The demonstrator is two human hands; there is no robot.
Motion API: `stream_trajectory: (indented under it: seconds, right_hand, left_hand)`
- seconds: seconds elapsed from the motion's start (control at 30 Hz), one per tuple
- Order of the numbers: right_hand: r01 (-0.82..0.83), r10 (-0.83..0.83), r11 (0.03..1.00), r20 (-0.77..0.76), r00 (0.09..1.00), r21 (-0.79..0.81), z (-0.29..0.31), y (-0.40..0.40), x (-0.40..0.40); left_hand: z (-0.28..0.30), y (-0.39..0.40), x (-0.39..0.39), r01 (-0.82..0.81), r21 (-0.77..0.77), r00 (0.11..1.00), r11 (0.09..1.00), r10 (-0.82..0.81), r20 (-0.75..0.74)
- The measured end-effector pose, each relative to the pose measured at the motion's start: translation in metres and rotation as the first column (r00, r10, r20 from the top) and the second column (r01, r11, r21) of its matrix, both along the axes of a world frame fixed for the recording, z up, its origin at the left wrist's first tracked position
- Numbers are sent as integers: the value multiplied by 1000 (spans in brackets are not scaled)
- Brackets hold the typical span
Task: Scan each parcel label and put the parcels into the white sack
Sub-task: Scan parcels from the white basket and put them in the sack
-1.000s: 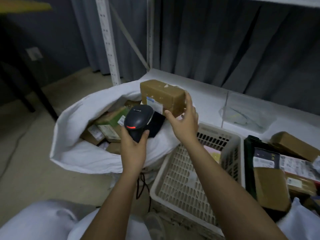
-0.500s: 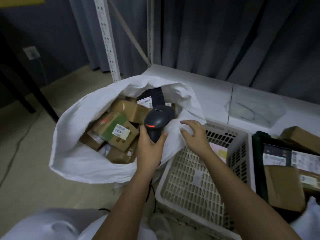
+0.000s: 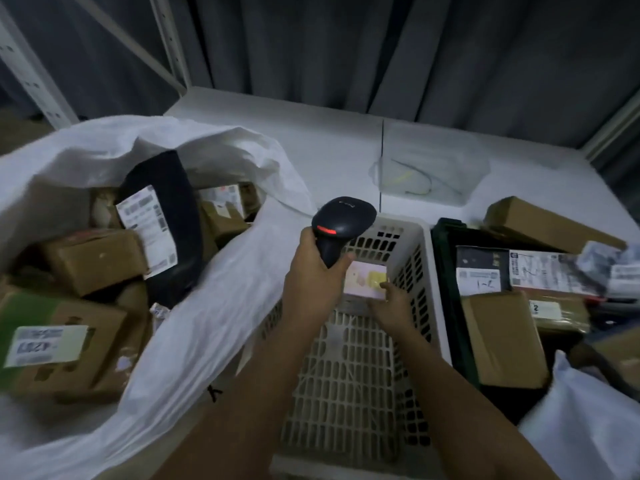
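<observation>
My left hand (image 3: 313, 271) grips a black handheld scanner (image 3: 341, 226) with a red light, held over the far end of a white slotted basket (image 3: 426, 278). My right hand (image 3: 393, 304) reaches into that basket and touches a small pink and yellow parcel (image 3: 365, 280) lying at its far end; whether the fingers grip it is unclear. The white sack (image 3: 207, 317) gapes on the left, holding several brown boxes (image 3: 93, 259) and a black mailer bag (image 3: 173, 216) with a white label.
A dark crate (image 3: 446, 271) on the right holds more brown boxes and labelled parcels. A clear plastic bag (image 3: 429, 174) lies on the white table behind. Another white bag (image 3: 588, 431) sits at the lower right. Grey curtains and a metal rack stand behind.
The brown box left my right hand and went into the sack. My view swung right. My right hand moved down into the basket onto the pink parcel; the scanner followed over the basket.
</observation>
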State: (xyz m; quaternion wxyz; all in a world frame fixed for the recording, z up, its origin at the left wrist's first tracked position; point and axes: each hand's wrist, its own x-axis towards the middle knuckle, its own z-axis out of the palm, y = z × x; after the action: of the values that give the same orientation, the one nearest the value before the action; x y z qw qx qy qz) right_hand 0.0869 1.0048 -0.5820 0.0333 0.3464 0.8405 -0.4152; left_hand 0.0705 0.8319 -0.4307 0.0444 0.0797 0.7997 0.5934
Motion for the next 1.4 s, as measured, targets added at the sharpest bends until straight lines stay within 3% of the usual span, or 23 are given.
stream_trajectory:
  seconds: [0.23,0.33,0.43,0.53,0.63,0.7,0.9,1.03,1.17,1.27,1.4]
  right_hand:
    - [45,-65,982,104,993,184,-47,-17,-70]
    - [-13,-40,970,215,976,241,-58,-16,-76]
    - [-138,82,973,284,955,184,-56,-5,-62]
    - [-109,109,994,124,986,-5,-32,7,-29]
    - [-43,21,985,-130,991,-168,5,7,17]
    - [-22,-32,969,-215,976,-246,34,3,46]
    - [-24,-159,886,-352,922,-463,110,-10,109]
    - [-60,-221,711,-305,926,-701,151,-25,131]
    - [-99,-83,646,-199,976,-756,168,-39,148]
    - [-199,22,616,-235,972,-762,172,-41,162]
    - [-310,141,745,-315,939,-590,171,-35,178]
  left_hand:
    - [-35,24,-42,41,-31,999,999,-40,20]
    - [-43,20,-46,22,-24,999,999,-21,42]
    - [-45,15,-44,10,-6,999,1000,-10,44]
    - [-37,14,-38,0,20,999,1000,-1,53]
    - [-21,15,-23,-14,67,997,998,9,72]
    - [-10,13,-7,-16,89,996,996,8,94]
    - [19,-25,51,-60,132,993,989,46,106]
    - [31,-54,88,-77,176,995,981,63,83]
    - [37,-69,111,-49,201,995,978,31,92]
    - [43,-80,120,-52,231,995,972,32,91]
    - [49,-91,123,-101,268,989,958,67,133]
